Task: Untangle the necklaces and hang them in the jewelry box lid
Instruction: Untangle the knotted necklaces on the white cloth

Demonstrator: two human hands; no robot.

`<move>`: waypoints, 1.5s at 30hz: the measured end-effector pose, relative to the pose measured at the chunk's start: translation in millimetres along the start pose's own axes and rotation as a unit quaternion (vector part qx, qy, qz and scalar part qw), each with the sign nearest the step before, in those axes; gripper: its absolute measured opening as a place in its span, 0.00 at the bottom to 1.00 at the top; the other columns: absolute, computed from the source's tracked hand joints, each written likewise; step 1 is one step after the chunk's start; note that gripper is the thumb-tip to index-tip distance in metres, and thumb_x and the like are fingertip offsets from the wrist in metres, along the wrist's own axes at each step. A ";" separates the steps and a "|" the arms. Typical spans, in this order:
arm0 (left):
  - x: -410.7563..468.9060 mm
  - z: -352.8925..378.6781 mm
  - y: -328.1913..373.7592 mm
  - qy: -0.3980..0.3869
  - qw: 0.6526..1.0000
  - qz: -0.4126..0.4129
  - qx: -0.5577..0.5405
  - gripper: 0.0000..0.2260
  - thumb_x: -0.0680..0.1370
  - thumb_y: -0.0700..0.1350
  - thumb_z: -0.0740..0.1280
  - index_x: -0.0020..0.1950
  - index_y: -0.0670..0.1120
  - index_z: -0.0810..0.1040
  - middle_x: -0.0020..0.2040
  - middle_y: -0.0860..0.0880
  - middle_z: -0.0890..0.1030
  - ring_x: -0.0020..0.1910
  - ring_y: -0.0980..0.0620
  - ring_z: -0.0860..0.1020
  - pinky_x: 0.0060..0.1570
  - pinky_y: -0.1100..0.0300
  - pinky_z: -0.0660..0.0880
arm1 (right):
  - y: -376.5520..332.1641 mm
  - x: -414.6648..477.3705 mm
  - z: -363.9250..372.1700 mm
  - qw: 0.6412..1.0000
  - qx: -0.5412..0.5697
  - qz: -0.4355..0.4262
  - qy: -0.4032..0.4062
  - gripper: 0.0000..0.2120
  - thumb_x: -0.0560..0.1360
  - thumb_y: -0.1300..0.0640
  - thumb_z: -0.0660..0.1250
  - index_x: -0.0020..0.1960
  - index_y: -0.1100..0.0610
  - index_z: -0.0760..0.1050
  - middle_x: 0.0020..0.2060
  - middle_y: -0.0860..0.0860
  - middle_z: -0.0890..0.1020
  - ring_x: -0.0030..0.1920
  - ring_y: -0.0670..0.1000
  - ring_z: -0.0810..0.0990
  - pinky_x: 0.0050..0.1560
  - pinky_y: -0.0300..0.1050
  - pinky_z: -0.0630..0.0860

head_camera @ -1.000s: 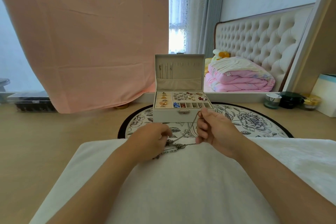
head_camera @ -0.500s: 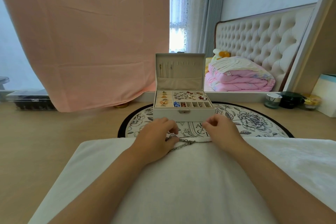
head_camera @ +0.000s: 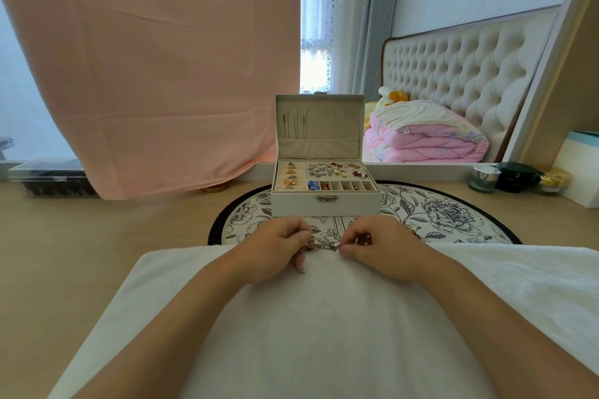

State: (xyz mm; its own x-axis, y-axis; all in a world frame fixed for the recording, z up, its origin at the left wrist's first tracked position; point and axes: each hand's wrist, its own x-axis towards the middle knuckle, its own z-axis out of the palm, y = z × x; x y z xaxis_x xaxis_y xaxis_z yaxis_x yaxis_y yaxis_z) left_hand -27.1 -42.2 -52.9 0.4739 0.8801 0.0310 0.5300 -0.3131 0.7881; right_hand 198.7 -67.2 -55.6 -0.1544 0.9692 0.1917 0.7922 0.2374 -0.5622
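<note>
Head view. The jewelry box (head_camera: 325,202) stands open on a round floral mat (head_camera: 447,217), at the centre of the wooden surface (head_camera: 81,243). Its lid (head_camera: 337,121) is upright. Several thin chains (head_camera: 293,123) hang inside the lid at its left end; the remaining hooks along the row carry nothing. The tray compartments below hold small pieces of jewelry.

A white towel (head_camera: 324,327) lies in front of the mat and overlaps its near edge. Both forearms rest across the towel. The necklaces (head_camera: 324,247) lie as a tangled bunch at the far edge of the towel, just in front of the box, between the two hands.

The left hand (head_camera: 275,246) is knuckles up, with its fingers curled onto the left end of the bunch and pinching it. The right hand (head_camera: 384,244) is likewise curled, with thumb and fingers pinching the right end. A short length of chain runs between the two pinch points.

A pink cloth (head_camera: 155,58) hangs behind on the left. Small jars (head_camera: 515,176) stand at the right rear of the surface.
</note>
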 end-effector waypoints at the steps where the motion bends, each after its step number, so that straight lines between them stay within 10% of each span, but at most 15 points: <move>1: -1.5 -3.5 0.1 -0.018 1.000 -0.009 0.001 0.08 0.83 0.46 0.61 0.46 0.50 0.78 0.29 0.55 0.78 0.31 0.56 0.75 0.40 0.55 0.74 | 0.6 -0.1 -0.6 1.000 0.010 0.000 -0.006 0.01 0.72 0.53 0.75 0.42 0.47 0.84 0.38 0.42 0.83 0.39 0.39 0.79 0.44 0.34 0.77; 6: -11.1 -19.0 6.5 -0.081 0.978 -0.036 0.190 0.08 0.78 0.53 0.68 0.42 0.53 0.84 0.38 0.57 0.83 0.34 0.61 0.78 0.37 0.63 0.75 | -2.7 -2.6 -2.9 0.997 0.012 -0.001 -0.070 0.02 0.70 0.52 0.77 0.40 0.46 0.85 0.39 0.41 0.85 0.41 0.39 0.82 0.47 0.38 0.81; 12: -5.6 -5.6 10.6 0.025 0.928 0.080 0.362 0.09 0.78 0.61 0.65 0.51 0.60 0.83 0.53 0.62 0.78 0.48 0.60 0.75 0.46 0.58 0.73 | -2.2 -0.1 -2.8 0.998 -0.035 -0.019 -0.054 0.05 0.69 0.51 0.77 0.44 0.43 0.84 0.43 0.41 0.81 0.45 0.40 0.79 0.49 0.40 0.78; 22: 8.3 14.4 -6.3 0.050 0.957 0.127 0.256 0.06 0.75 0.56 0.72 0.49 0.58 0.85 0.47 0.60 0.76 0.50 0.61 0.71 0.49 0.60 0.73 | -17.5 -1.7 10.4 0.993 -0.067 0.091 -0.044 0.15 0.68 0.36 0.73 0.36 0.48 0.83 0.33 0.47 0.84 0.34 0.45 0.80 0.37 0.45 0.77; 36: 3.3 4.7 -4.7 0.006 0.951 0.105 0.290 0.03 0.76 0.52 0.71 0.48 0.56 0.83 0.50 0.60 0.76 0.53 0.60 0.71 0.54 0.60 0.73 | -6.8 -0.3 1.4 0.989 0.045 0.129 -0.065 0.10 0.73 0.50 0.67 0.38 0.56 0.80 0.29 0.46 0.77 0.32 0.47 0.74 0.37 0.44 0.74; 45: 9.6 31.7 5.7 0.122 0.943 0.152 0.272 0.09 0.77 0.59 0.68 0.52 0.58 0.82 0.47 0.59 0.77 0.51 0.57 0.73 0.48 0.59 0.71 | -6.9 -0.3 -0.8 0.988 0.064 0.122 -0.068 0.06 0.72 0.52 0.72 0.37 0.50 0.84 0.31 0.47 0.83 0.34 0.45 0.78 0.40 0.44 0.77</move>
State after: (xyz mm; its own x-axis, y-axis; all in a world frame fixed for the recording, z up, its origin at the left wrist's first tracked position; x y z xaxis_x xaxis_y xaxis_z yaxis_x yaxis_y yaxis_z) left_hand 2.8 -46.8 -67.6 0.5216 0.7552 0.3970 0.7088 -0.6426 0.2911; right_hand 193.8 -69.2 -51.1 -0.0520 0.9964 -0.0666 0.7358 -0.0069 -0.6771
